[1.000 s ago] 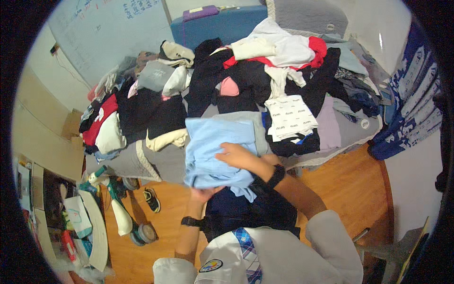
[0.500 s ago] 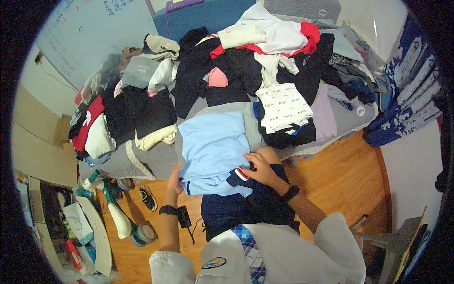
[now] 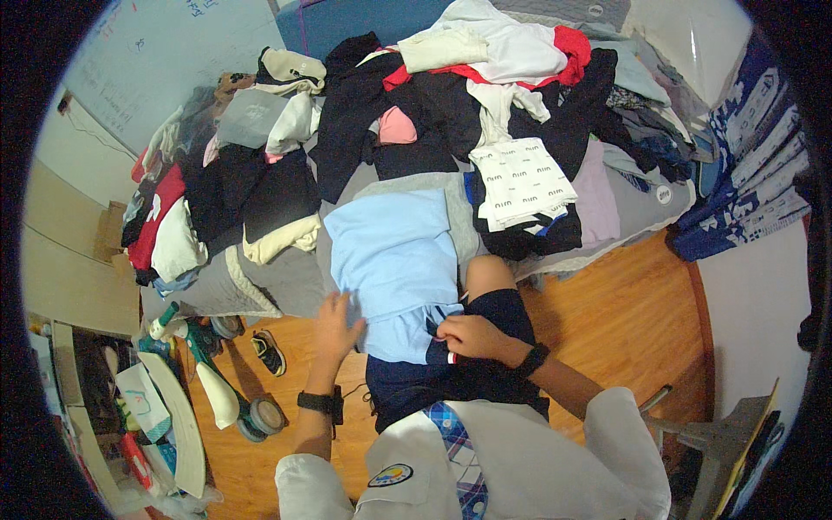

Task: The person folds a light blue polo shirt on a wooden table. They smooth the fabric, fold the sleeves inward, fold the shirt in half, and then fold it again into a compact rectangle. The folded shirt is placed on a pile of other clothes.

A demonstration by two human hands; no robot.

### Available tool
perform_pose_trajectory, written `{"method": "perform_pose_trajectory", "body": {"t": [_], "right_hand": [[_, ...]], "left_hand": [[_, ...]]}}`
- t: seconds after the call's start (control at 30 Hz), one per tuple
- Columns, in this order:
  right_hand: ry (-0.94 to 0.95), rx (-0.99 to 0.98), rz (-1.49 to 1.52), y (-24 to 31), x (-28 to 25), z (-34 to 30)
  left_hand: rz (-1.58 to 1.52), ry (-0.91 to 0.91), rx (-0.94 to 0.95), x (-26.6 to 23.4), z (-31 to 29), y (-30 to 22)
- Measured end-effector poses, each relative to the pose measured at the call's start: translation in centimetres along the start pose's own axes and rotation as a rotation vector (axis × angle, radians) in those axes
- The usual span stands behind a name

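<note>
A light blue folded garment (image 3: 394,247) lies partly on the bed edge and partly over my lap, with dark trim at its lower right. My right hand (image 3: 475,337) is closed on the garment's lower right part, its fingers curled in. A bit of red and white edging shows just below those fingers. Beside the garment's left edge, my left hand (image 3: 336,328) has its fingers apart and holds nothing. Under the garment's upper right lies a grey cloth (image 3: 464,221). Right of it is a folded white garment with dark print (image 3: 523,182) on top of black clothing.
Heaped clothes cover the bed (image 3: 286,282), among them a white and red garment (image 3: 520,56) at the back and a red one (image 3: 160,204) at the left. A green and white scooter (image 3: 212,381) and a shoe (image 3: 269,352) stand on the wooden floor. Patterned curtain (image 3: 737,173) hangs right.
My left hand has come off the garment's left edge, fingers spread. My right hand has moved slightly down and closed at the lower right part, whose trim is now mostly covered.
</note>
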State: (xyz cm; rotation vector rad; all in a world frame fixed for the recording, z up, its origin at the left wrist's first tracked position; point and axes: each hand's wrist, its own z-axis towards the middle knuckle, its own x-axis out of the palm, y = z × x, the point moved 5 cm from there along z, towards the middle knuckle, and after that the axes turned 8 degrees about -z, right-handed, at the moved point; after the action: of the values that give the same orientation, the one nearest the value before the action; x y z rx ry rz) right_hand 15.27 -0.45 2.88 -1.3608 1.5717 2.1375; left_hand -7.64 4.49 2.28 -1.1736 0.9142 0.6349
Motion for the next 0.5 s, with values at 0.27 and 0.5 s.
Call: {"method": "perform_pose_trajectory", "body": {"t": [0.27, 0.5], "right_hand": [[-0.187, -0.039, -0.236, 1.2, -2.1, 3.6], [-0.093, -0.219, -0.771, 4.5, 3.0, 11.0]], "left_hand": [[0.049, 0.366, 0.076, 0.8, 3.2, -4.1], [0.179, 0.135, -0.108, 2.2, 0.9, 1.0]]}}
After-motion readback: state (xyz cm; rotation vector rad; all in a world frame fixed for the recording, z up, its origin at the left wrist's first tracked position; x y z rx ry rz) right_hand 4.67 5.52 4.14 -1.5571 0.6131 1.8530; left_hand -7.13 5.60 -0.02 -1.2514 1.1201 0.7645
